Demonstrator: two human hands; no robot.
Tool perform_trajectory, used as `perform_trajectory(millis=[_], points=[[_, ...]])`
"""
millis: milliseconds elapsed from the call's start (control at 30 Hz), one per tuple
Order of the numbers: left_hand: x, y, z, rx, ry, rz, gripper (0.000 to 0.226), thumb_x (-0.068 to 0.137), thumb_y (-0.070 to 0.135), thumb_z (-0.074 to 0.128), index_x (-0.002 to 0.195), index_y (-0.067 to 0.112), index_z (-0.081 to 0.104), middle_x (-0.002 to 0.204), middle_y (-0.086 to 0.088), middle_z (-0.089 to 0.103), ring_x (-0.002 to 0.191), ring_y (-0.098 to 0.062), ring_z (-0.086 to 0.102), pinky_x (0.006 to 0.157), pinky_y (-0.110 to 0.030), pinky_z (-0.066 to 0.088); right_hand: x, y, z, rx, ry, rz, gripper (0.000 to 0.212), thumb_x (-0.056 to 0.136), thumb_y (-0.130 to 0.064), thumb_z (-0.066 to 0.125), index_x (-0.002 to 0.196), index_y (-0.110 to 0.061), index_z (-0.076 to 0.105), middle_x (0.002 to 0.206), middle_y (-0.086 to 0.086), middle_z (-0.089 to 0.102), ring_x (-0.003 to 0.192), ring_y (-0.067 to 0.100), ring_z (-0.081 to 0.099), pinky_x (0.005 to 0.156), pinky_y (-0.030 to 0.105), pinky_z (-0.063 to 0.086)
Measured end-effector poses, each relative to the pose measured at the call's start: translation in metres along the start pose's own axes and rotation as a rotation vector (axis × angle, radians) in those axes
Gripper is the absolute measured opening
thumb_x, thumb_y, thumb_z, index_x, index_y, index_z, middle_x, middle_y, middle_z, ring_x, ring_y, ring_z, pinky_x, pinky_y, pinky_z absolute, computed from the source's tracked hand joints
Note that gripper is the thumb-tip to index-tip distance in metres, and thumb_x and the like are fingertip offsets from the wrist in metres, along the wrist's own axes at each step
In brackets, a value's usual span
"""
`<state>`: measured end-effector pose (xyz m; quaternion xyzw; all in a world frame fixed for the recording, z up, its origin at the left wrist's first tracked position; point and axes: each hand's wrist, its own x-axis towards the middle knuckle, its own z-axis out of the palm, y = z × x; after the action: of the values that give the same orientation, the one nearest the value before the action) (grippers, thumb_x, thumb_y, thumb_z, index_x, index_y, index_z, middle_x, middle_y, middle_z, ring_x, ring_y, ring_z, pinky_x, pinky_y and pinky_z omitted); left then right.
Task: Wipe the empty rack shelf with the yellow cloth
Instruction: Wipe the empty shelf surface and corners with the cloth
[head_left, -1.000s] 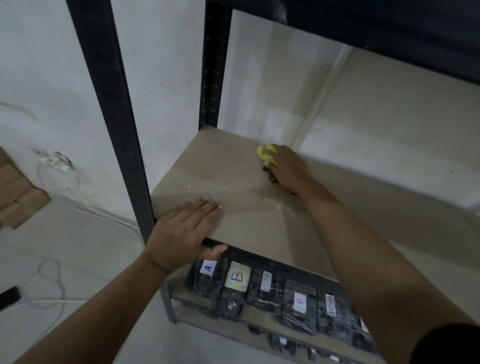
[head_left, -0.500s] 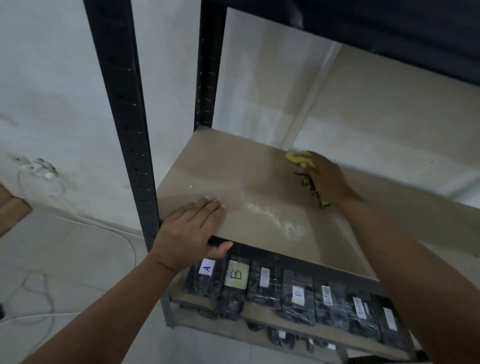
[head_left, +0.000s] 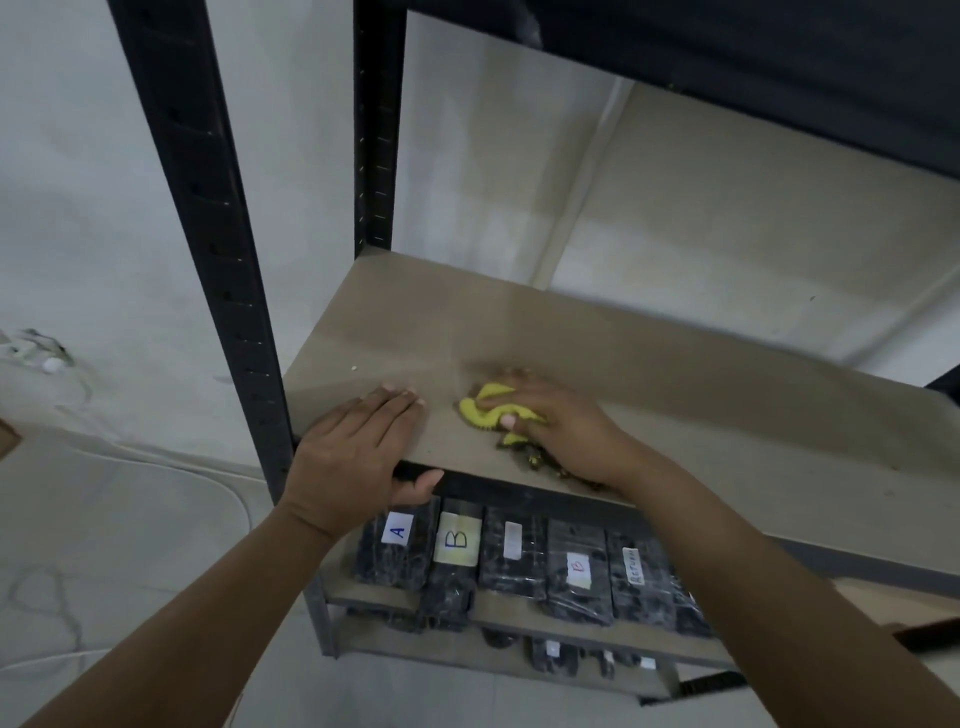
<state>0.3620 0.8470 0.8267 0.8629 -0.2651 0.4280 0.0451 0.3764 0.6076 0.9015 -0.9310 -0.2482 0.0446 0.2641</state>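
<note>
Shelf (head_left: 649, 364) sits btwn upright posts, front-left post (head_left: 208, 249) & rear-left post (head_left: 376, 130). Left hand (head_left: 358, 457) flat on shelf's front-left corner, thumb under front edge. Right hand (head_left: 561, 426) just right of it, on shelf near front edge, w/ cloth (head_left: 488, 410) bunched under fingers. Below: lower shelf (head_left: 519, 618) w/ row of labelled packs (head_left: 519, 561) side by side.

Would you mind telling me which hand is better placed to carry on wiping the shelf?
The right hand: it grips the yellow cloth on the shelf. The left hand only braces the front edge.
</note>
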Motion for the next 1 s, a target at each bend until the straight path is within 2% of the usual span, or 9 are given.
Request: perform_trajectory(millis=[67,167,233,300,367,567,667,833,1000], points=[[0.000,0.000,-0.001,-0.001,-0.022,0.001,0.062,0.082,0.059,0.050,0.109,0.006,0.068,0.112,-0.009,0.069,0.104,-0.024,0.066,0.086,-0.035,0.049,-0.007,0.000,-0.013,0.165,0.026,0.108,0.027,0.093,-0.023,0.052,0.118,-0.023,0.063,0.126,-0.014,0.054,0.120,-0.001,0.046,0.095,0.001,0.030],[-0.002,-0.001,0.000,-0.003,-0.028,0.000,0.063,0.082,0.060,0.050,0.110,0.007,0.068,0.113,-0.009,0.069,0.105,-0.024,0.065,0.086,-0.034,0.050,0.000,0.025,-0.042,0.122,0.365,0.312,0.029,0.095,-0.024,0.049,0.122,-0.020,0.059,0.122,-0.006,0.059,0.113,0.010,0.054,0.078,-0.006,0.033],[-0.001,-0.001,0.000,0.002,-0.022,-0.006,0.063,0.082,0.060,0.049,0.110,0.007,0.068,0.112,-0.009,0.069,0.105,-0.024,0.065,0.086,-0.034,0.050,0.009,0.055,-0.058,-0.007,0.465,0.458,0.033,0.096,-0.027,0.046,0.127,-0.017,0.055,0.129,0.003,0.058,0.117,0.019,0.053,0.087,0.009,0.035],[0.000,0.001,0.000,0.009,-0.012,-0.011,0.063,0.082,0.060,0.048,0.108,0.007,0.068,0.111,-0.009,0.070,0.104,-0.024,0.066,0.085,-0.034,0.050,0.022,0.082,-0.060,-0.122,0.391,0.540,0.040,0.097,-0.032,0.043,0.133,-0.016,0.048,0.140,0.009,0.048,0.128,0.027,0.045,0.101,0.026,0.033],[0.001,0.002,0.000,0.016,-0.008,-0.020,0.063,0.082,0.060,0.048,0.108,0.006,0.068,0.110,-0.009,0.070,0.104,-0.025,0.066,0.086,-0.035,0.048,0.043,0.099,-0.053,-0.212,0.301,0.502,0.043,0.096,-0.034,0.043,0.134,-0.015,0.047,0.141,0.013,0.046,0.130,0.029,0.041,0.106,0.033,0.030],[0.000,0.005,0.002,0.027,0.003,-0.040,0.064,0.079,0.060,0.049,0.107,0.007,0.069,0.110,-0.008,0.070,0.104,-0.024,0.066,0.084,-0.034,0.048,0.122,0.100,-0.039,-0.320,0.194,0.330,0.041,0.097,-0.037,0.039,0.132,-0.020,0.050,0.140,0.008,0.047,0.129,0.028,0.041,0.106,0.036,0.033],[0.000,0.005,0.005,0.027,-0.002,-0.039,0.065,0.081,0.062,0.045,0.107,0.008,0.069,0.111,-0.008,0.070,0.106,-0.024,0.065,0.083,-0.035,0.049,0.151,0.096,-0.037,-0.360,0.157,0.293,0.041,0.098,-0.036,0.034,0.134,-0.021,0.048,0.144,0.005,0.043,0.132,0.026,0.037,0.109,0.036,0.029],[-0.001,0.004,0.006,0.019,-0.012,-0.034,0.068,0.085,0.063,0.036,0.109,0.008,0.068,0.112,-0.008,0.069,0.107,-0.024,0.065,0.083,-0.035,0.051,0.169,0.089,-0.036,-0.371,0.150,0.298,0.041,0.098,-0.035,0.032,0.132,-0.020,0.049,0.141,0.007,0.046,0.128,0.030,0.042,0.105,0.039,0.035],[-0.003,0.005,0.006,0.035,0.009,-0.030,0.068,0.083,0.064,0.037,0.108,0.008,0.069,0.110,-0.007,0.070,0.105,-0.024,0.065,0.083,-0.034,0.050,0.130,0.065,-0.025,-0.420,0.090,0.137,0.045,0.098,-0.031,0.038,0.142,-0.018,0.035,0.153,0.006,0.028,0.139,0.027,0.026,0.112,0.033,0.018]])
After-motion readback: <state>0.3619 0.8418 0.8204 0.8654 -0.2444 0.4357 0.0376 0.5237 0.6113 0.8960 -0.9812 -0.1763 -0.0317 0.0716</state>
